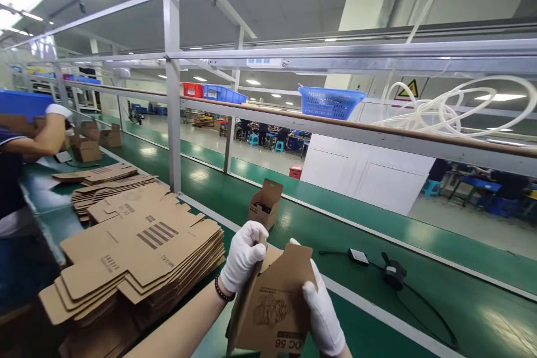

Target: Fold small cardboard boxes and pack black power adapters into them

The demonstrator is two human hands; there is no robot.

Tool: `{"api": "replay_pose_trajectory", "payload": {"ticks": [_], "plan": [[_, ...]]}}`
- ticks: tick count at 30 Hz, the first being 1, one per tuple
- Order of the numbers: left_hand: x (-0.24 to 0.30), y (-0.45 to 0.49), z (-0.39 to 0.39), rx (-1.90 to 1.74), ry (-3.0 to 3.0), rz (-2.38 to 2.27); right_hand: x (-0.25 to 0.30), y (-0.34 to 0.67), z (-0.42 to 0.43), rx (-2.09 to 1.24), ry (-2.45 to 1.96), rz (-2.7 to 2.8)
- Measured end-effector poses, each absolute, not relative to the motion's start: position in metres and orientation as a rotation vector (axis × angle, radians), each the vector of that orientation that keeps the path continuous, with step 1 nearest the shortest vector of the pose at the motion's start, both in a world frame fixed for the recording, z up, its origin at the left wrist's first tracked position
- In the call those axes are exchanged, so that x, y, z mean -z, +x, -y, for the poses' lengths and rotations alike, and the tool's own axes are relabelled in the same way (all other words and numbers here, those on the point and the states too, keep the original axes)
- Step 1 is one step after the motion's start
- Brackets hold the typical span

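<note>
Both my hands wear white gloves and grip one flat brown cardboard carton blank (272, 305) printed with a picture and letters. My left hand (243, 254) is closed on its top left edge. My right hand (323, 313) clasps its right side, fingers wrapped behind. A tall stack of the same flat blanks (138, 260) lies just left of my hands on the green conveyor belt (352, 218).
A small folded box with an open flap (265, 204) stands on the belt ahead. A black adapter with its cable (394, 274) lies to the right. More blank stacks (109, 184) and folded boxes (86, 148) lie further left, where another person's arm (39, 140) reaches. A blue basket (331, 102) sits on the rail.
</note>
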State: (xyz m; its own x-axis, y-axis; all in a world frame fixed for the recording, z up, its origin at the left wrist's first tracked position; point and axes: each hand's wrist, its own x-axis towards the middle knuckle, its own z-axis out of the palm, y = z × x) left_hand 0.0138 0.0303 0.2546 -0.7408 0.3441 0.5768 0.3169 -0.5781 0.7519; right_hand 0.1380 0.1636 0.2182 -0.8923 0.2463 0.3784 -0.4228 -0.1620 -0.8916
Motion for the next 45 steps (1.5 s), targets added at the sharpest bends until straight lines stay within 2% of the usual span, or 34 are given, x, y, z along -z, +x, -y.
{"api": "replay_pose_trajectory", "payload": {"ticks": [3, 7, 9, 19, 30, 36, 38, 41, 45], "plan": [[-0.262, 0.013, -0.022, -2.431, 1.220, -1.641, -0.212, 0.134, -0.160, -1.935, 0.048, 1.714], [-0.250, 0.026, -0.013, -2.108, 1.409, -1.720, -0.207, 0.133, -0.166, -1.317, 0.078, 1.740], [-0.240, 0.034, -0.010, -2.077, 1.364, -1.749, -0.210, 0.136, -0.168, -1.108, 0.214, 1.794], [-0.237, 0.047, 0.004, -2.177, 1.602, -1.980, -0.220, 0.154, -0.149, -0.798, 0.204, 1.886], [-0.244, 0.048, 0.003, -2.130, 1.463, -1.898, -0.233, 0.160, -0.151, -0.894, 0.248, 1.809], [-0.246, 0.044, 0.006, -1.837, 1.376, -1.803, -0.229, 0.164, -0.160, -0.959, 0.126, 1.792], [-0.246, 0.039, 0.006, -1.989, 1.160, -1.788, -0.225, 0.158, -0.168, -1.040, 0.071, 1.742], [-0.249, 0.025, 0.011, -2.406, 0.647, -1.513, -0.222, 0.145, -0.187, -1.184, -0.205, 1.612], [-0.259, 0.007, 0.021, -2.650, 0.190, -1.099, -0.222, 0.133, -0.209, -1.721, -0.347, 1.586]]}}
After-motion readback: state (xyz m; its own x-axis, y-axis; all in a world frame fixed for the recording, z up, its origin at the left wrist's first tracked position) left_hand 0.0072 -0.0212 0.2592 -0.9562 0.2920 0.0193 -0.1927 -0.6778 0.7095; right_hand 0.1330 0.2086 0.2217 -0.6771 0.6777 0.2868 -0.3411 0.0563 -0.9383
